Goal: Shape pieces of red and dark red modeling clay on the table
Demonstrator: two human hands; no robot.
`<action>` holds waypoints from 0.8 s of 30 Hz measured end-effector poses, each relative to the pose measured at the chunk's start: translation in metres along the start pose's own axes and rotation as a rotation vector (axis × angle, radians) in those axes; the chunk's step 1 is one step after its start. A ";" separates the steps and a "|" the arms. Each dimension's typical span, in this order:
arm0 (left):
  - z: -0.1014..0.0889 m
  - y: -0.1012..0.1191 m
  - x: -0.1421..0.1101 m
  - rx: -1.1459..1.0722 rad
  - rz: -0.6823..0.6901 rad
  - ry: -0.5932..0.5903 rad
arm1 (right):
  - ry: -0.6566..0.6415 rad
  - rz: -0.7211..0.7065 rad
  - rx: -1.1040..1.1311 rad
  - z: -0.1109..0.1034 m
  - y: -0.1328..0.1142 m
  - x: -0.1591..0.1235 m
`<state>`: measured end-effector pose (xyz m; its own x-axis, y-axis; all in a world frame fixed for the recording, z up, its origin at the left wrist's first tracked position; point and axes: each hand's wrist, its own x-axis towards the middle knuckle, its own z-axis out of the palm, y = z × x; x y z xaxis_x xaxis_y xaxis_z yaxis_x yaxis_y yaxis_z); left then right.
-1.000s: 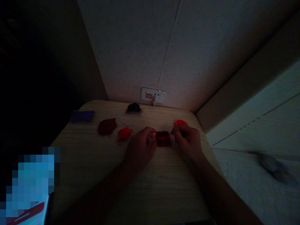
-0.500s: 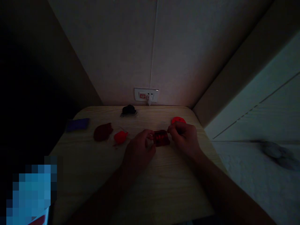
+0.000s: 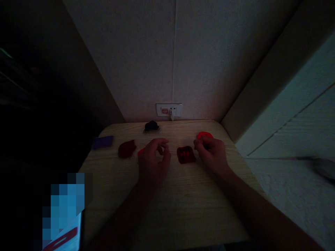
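Head view: dark red piece [image 3: 186, 154] flat between the hands, none of the pieces visibly joined.
Left hand [image 3: 154, 158]: thumb and fingers parted, partly over a bright red piece [image 3: 140, 151]. Right hand [image 3: 212, 153]: fingers curled, contents impossible to tell, beside a red disc [image 3: 206, 134]. Tabletop [image 3: 167, 209] room lies near; the right edge is close.

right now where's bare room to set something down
The widest bare patch of tabletop lies between the left forearm and right forearm. A smaller one sits at the back, between the black item and the red disc. It is crowded midway: the left hand partly hides a bright red piece, and the right hand is close beside the patterned dark red piece.
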<state>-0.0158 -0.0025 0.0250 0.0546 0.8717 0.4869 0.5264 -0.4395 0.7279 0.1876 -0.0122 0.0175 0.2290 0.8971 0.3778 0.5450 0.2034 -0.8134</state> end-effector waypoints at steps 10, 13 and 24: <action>-0.066 -0.013 0.009 0.330 -0.156 -0.178 | -0.033 -0.108 0.030 0.009 0.001 -0.003; -0.070 -0.027 0.003 0.424 -0.133 -0.272 | -0.052 -0.126 0.032 0.009 0.001 -0.003; -0.073 -0.027 0.008 0.409 -0.277 -0.259 | -0.012 -0.050 0.144 0.013 0.008 0.002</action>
<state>-0.0918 0.0008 0.0443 0.0474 0.9901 0.1320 0.8342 -0.1120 0.5400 0.1820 -0.0040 0.0058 0.1945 0.8890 0.4146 0.4339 0.3011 -0.8491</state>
